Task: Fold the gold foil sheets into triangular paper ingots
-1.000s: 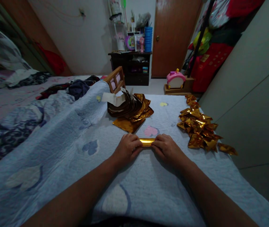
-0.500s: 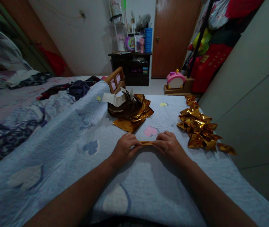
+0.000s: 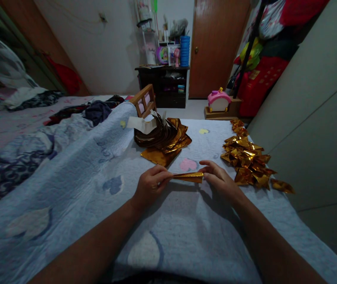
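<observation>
Moved apart since the earlier frame: my left hand (image 3: pixel 151 184) and right hand (image 3: pixel 221 180), baring more of the gold foil strip (image 3: pixel 190 177) between them. Left fingers grip its narrow end; right fingers, partly spread, meet its wider end, grip: cannot tell. Strip over blue cloth (image 3: pixel 174 232), nearer me than foil stack (image 3: pixel 176 141).

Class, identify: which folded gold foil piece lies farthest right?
The folded foil piece at the near right corner of the heap; the others bunch to its left.
</observation>
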Demonstrator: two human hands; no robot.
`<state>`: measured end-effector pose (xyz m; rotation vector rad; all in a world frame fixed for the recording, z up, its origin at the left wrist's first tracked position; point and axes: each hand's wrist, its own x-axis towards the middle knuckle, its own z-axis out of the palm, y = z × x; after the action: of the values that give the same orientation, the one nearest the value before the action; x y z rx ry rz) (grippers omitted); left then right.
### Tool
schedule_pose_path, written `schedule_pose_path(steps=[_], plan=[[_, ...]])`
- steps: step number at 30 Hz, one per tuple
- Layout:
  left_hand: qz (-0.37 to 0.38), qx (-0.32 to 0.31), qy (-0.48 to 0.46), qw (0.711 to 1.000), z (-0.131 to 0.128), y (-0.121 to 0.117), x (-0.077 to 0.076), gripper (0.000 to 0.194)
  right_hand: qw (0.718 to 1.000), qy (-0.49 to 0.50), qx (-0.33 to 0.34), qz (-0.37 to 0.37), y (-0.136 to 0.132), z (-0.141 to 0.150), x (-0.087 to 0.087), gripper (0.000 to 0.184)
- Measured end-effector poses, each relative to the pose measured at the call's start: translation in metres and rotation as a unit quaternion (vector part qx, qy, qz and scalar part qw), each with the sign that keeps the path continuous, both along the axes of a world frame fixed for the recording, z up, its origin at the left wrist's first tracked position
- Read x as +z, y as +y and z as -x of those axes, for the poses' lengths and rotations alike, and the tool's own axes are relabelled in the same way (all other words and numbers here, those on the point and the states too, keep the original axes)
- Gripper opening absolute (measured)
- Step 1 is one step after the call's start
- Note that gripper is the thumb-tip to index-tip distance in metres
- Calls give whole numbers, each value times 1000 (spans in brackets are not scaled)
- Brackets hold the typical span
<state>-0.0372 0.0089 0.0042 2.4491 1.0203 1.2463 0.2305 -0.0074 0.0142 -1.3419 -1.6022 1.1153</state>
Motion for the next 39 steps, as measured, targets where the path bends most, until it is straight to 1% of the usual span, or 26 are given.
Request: schedule_pose_path(steps=[3, 5, 6, 9, 11, 14, 16, 18, 20, 21, 23, 25, 27, 29, 30, 33, 35, 36, 37, 39], plan=[[-59, 27, 18, 998, 0, -1, 1, 16, 1000, 11, -19, -15, -1, 2, 3, 36], [-90, 45, 24, 995, 1, -2, 1, 17, 999, -8, -45, -29, -2, 2, 5, 30], [-101, 52, 26, 993, 1, -2, 1, 16, 998, -22, -50, -30, -2, 2, 6, 31], [-124, 53, 29, 990, 0, -3, 1, 14, 998, -47, -24, -22, -1, 2, 6, 41], [-136, 47, 32, 989, -1, -3, 1, 12, 999, -42, -1, -31, -1, 3, 5, 38], [-143, 45, 39, 988, -2, -4, 1, 12, 999, -21, 13, -43, -1, 5, 3, 28], [-139, 43, 43, 988, -3, -4, 2, 11, 999, 13, 18, -25, -1, 8, 1, 27], [-125, 35, 37, 991, -4, -5, 2, 10, 998, 66, 18, 12, -2, 10, -1, 28], [-88, 33, 17, 995, -5, -6, 3, 9, 992, 118, 9, 48, -2, 11, -3, 27], [-59, 35, 0, 998, -6, -6, 3, 16, 988, 141, 2, 59, -2, 11, -4, 27], [26, 39, -42, 998, -8, -7, 3, 44, 982, 177, -10, 70, -2, 12, -4, 28], [128, 29, -88, 987, -11, -6, 0, 71, 976, 203, -18, 75, -2, 13, -4, 30], [216, 8, -132, 967, -14, -4, -5, 81, 972, 221, -18, 79, -2, 14, -3, 31], [274, -4, -178, 945, -16, -2, -11, 80, 969, 234, -17, 82, -3, 15, -1, 31], [290, -2, -197, 936, -17, -1, -13, 77, 968, 238, -17, 81, -3, 16, -1, 31], [296, 35, -251, 921, -18, 3, -14, 78, 968, 241, -17, 75, -4, 17, -1, 30], [312, 43, -289, 904, -19, 3, -11, 77, 968, 240, -14, 73, -4, 17, -1, 29], [336, 33, -306, 890, -20, 2, -9, 74, 968, 241, -12, 73, -4, 17, -1, 29], [373, 7, -321, 871, -21, 1, -5, 65, 967, 243, -11, 75, -4, 17, 0, 29], [452, -51, -340, 823, -23, -1, 1, 49, 966, 246, -8, 80, -5, 18, 1, 31]])
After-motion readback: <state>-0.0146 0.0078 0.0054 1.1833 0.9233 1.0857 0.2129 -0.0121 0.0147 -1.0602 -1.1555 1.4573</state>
